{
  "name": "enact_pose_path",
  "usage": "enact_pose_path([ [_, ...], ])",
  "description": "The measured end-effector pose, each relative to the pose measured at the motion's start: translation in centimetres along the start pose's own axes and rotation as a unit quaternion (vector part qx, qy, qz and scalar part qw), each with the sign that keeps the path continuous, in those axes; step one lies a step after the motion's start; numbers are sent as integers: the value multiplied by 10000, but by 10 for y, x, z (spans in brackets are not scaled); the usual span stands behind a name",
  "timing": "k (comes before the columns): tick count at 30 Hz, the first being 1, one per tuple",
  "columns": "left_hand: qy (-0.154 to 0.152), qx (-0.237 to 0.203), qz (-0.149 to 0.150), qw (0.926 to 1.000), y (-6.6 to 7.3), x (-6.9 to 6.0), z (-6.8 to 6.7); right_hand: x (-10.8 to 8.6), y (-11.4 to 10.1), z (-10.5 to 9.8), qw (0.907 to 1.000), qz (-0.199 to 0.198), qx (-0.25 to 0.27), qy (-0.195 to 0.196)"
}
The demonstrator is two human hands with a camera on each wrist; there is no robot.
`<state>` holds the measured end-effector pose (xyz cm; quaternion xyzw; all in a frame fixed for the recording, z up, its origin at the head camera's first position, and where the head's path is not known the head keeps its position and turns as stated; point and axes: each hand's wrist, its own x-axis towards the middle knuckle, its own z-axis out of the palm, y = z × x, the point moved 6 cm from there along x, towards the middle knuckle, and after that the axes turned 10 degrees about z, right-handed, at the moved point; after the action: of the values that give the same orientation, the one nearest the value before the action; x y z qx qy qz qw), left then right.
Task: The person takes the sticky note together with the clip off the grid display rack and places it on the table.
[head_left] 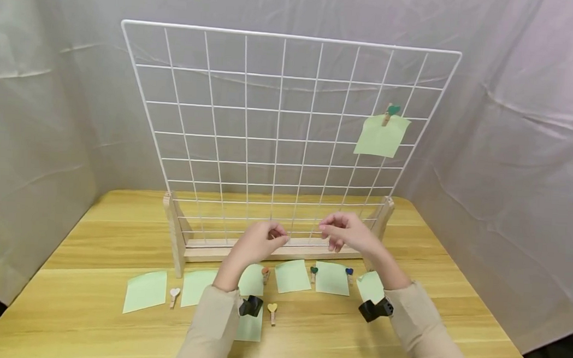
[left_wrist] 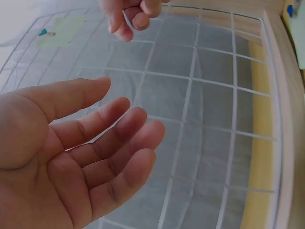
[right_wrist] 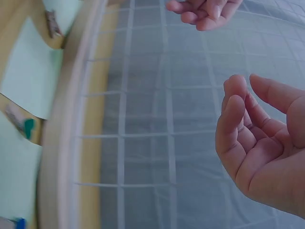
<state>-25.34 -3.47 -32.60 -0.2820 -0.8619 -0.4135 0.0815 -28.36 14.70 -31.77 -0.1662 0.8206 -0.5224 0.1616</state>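
My left hand (head_left: pixel 258 244) hovers before the lower part of a white wire grid (head_left: pixel 285 36). In the left wrist view its fingers (left_wrist: pixel 102 148) are relaxed, slightly bent, and hold nothing. To its right and apart from it, my right hand (head_left: pixel 349 233) hangs before the same grid. The right wrist view shows its fingers (right_wrist: pixel 232 117) loosely curled, the thumb near the index fingertip, with nothing between them. High on the grid's right side, a clothespin with a green heart (head_left: pixel 393 111) holds a pale green paper note (head_left: pixel 381 138).
The grid stands in a wooden base (head_left: pixel 282 251). Before it on the table (head_left: pixel 316 345) lie several green notes (head_left: pixel 292 276) and small heart clothespins: white (head_left: pixel 174 298), orange (head_left: pixel 265 276), yellow (head_left: pixel 272 314), green (head_left: pixel 313 274), blue (head_left: pixel 349 276). Grey cloth (head_left: pixel 48 131) hangs around.
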Motion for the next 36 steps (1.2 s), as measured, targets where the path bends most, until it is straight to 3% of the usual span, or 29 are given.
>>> enact_pose_path([
  [7,140,52,278,9995,20,18,-5,-9,-23,-31,9983,-291,198,461],
  [14,203,65,493,9986,37,32,-9,-17,-46,-53,9940,-688,-31,852],
  [22,244,64,890,9957,52,47,-15,-25,-59,-72,9896,-845,-213,1145],
  [36,520,-45,1020,9934,77,69,-22,-38,-82,-96,9817,-1022,-362,1564],
])
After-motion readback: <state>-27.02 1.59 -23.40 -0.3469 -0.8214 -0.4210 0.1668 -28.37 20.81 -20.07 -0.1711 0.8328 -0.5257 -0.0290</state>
